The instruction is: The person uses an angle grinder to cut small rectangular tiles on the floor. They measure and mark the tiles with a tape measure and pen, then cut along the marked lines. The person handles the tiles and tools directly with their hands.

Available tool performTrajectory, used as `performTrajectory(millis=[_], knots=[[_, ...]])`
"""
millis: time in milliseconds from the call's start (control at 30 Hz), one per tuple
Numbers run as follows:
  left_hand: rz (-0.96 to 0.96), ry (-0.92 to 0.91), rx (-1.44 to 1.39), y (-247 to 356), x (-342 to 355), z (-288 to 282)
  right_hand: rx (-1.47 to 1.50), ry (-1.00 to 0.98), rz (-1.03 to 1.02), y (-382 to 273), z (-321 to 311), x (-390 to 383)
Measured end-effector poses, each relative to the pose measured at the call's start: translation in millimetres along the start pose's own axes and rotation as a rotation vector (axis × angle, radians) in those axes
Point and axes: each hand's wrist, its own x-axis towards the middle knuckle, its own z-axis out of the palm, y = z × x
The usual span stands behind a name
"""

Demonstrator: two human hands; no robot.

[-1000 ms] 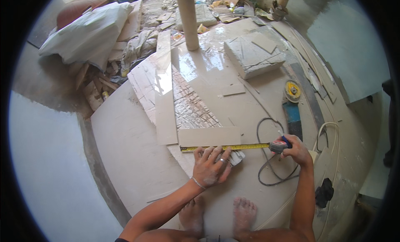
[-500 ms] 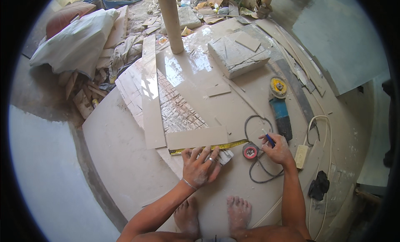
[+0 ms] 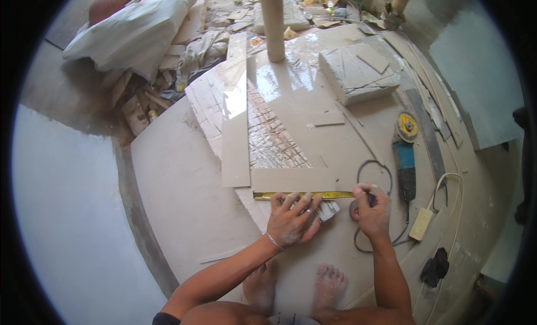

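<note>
A yellow tape measure blade (image 3: 330, 195) lies along the near edge of a rectangular beige tile piece (image 3: 291, 180). Fingers spread, my left hand (image 3: 291, 217) rests on the blade and presses it down. Closed round a dark blue pen (image 3: 371, 200), my right hand (image 3: 373, 210) is at the blade's right end. The tape measure's case (image 3: 353, 209) is partly hidden behind that hand. Beneath the tile piece is a white, scored foam-like slab (image 3: 279, 134). A long tile strip (image 3: 235, 140) crosses this slab, its near end close to the tile piece's left end.
An angle grinder (image 3: 405, 157) with a yellow disc lies to the right, its cord looping near my right hand. Beyond are a white block (image 3: 358, 73) and an upright pole (image 3: 273, 28). A power strip (image 3: 420, 224) and black cloth-like bundle (image 3: 435, 267) lie right; rubble fills the back.
My right hand with the pen has moved in to the tape blade's right end, now partly covering the case. My left hand stays on the blade. The whole view has shifted.
</note>
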Motion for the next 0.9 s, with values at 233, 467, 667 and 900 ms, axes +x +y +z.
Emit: performTrajectory(millis=[233, 467, 667, 900], knots=[[0.003, 0.009, -0.004, 0, 2, 1, 0.695, -0.049, 0.193, 15, 15, -27], [-0.001, 0.021, -0.032, 0, 3, 1, 0.352, 0.133, -0.270, 31, 61, -32], [0.005, 0.004, -0.009, -1, 2, 0, 0.191, 0.294, -0.320, 46, 74, -36], [-0.009, -0.013, -0.015, 0, 1, 1, 0.076, 0.270, -0.383, 42, 73, -37]])
